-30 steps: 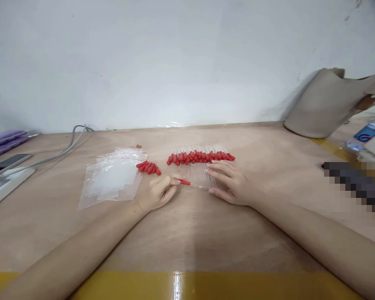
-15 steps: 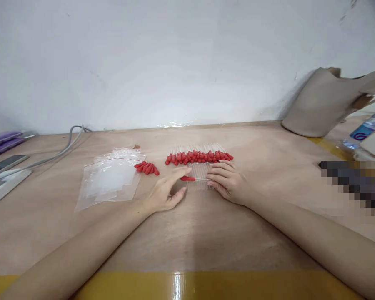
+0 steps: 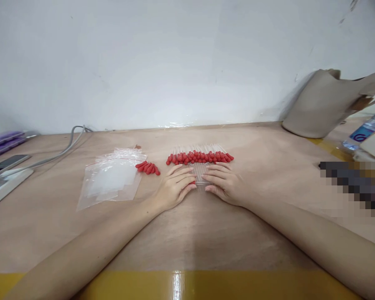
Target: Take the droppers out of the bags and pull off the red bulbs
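Left hand curled over red end, right hand loosely bent, both grips unclear | red-ended rod between them, beside clear rods | likely light, stiff; best held by red end

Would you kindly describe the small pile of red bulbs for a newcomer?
On the table, find the clear zip bags on the left. At their right edge lies the small pile of red bulbs; unlike the long row of red droppers, these have no tube attached.

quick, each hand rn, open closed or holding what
Left hand: curled at a red-tipped tube; grip cannot be told.
Right hand: curved at the clear tubes; grip cannot be told.
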{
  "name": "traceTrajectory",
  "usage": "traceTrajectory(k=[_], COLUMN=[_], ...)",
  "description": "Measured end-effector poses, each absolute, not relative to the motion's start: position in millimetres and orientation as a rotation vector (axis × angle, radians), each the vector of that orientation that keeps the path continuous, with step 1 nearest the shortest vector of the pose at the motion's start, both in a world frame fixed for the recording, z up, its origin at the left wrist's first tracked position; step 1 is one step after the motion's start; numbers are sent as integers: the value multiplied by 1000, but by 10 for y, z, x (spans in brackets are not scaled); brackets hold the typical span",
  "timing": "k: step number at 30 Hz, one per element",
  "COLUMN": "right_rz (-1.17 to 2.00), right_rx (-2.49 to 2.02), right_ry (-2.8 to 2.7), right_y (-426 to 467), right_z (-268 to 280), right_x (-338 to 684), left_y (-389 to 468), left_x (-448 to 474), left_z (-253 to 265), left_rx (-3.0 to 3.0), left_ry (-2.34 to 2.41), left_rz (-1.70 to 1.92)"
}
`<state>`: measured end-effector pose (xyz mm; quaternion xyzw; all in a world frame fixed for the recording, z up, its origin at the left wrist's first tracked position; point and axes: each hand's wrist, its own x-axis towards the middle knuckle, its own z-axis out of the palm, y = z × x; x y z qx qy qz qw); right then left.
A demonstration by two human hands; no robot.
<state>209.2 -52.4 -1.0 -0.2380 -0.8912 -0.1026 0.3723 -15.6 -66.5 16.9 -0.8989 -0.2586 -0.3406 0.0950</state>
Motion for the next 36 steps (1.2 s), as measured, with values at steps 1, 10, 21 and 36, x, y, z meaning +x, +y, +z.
traceTrajectory(k=[1, 10, 21, 36], right_rz=[-266, -251, -138, -368], right_rx=[-605, -601, -411, -335], right_ry=[-2288, -2298, -2228, -2326], right_y=[-526, -563, -524, -617], right_z=[-15, 6, -105, 7], right_x=[2082, 2039, 1989, 2067], left_y=[-670, -690, -721, -753], left_x=[-154, -121, -95, -99], left_z=[176, 185, 207, 251], left_rx=[-2664, -2622, -2617, -2659], left_ry=[-765, -718, -699, -647], left_rz=[-1003, -971, -926, -864])
